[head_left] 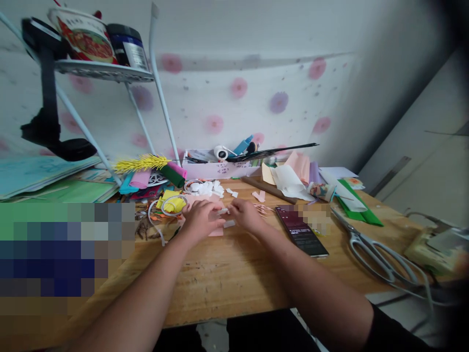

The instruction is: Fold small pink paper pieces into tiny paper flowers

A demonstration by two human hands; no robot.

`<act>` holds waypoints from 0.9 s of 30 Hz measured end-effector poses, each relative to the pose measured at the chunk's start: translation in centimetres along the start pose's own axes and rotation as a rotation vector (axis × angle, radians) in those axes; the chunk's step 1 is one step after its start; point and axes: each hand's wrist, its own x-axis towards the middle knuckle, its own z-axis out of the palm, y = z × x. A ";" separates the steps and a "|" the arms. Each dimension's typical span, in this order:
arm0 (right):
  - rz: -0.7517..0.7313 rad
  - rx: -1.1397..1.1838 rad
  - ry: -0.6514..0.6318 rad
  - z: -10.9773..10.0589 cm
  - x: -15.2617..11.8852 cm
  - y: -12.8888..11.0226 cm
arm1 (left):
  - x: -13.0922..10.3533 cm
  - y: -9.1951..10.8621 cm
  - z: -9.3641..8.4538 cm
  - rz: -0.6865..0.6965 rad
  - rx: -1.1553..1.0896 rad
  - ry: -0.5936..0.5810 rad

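My left hand (201,220) and my right hand (246,215) are close together over the wooden table. A small white paper strip (223,211) lies between their fingertips. My left thumb and fingers curl around one end, and my pinched right fingers meet the other. Whether it is paper or tape is hard to make out. Under the hands lies a sheet of pink paper (216,232), partly covered by my left hand. Another pale strip (229,223) rests just below the fingers. Thin pink paper strips (262,210) lie right of my right hand.
A phone (302,232) and large scissors (377,256) lie to the right. White paper scraps (207,188), a yellow paper piece (172,203) and a white cable (153,222) are behind on the left. A white box (220,170) of tools stands against the wall, beside a metal rack (161,93).
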 end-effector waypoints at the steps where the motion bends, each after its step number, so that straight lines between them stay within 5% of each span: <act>1: 0.037 -0.028 0.015 -0.6 0.3 0.6 | 0.1 -0.3 0.0 -0.012 -0.014 0.011; 9: 0.260 -0.448 0.010 -3.1 1.0 4.7 | 0.5 -2.1 0.1 -0.071 -0.032 0.009; 12: 0.104 -0.394 0.064 -2.5 0.8 4.1 | 0.4 -2.0 0.1 -0.061 -0.011 0.009; 15: -0.176 -0.208 -0.105 -1.4 0.4 2.7 | 0.4 -1.9 0.0 -0.054 0.017 0.004; 18: -0.307 -0.178 -0.233 -0.5 -0.1 1.3 | 0.3 -1.7 -0.1 -0.069 0.018 -0.011; 23: -0.312 -0.155 -0.290 -0.4 -0.6 0.6 | 0.4 -1.8 -0.2 -0.044 -0.024 -0.060; 27: -0.159 -0.008 -0.131 0.0 -0.4 0.8 | 0.4 -2.0 0.3 -0.071 -0.147 -0.062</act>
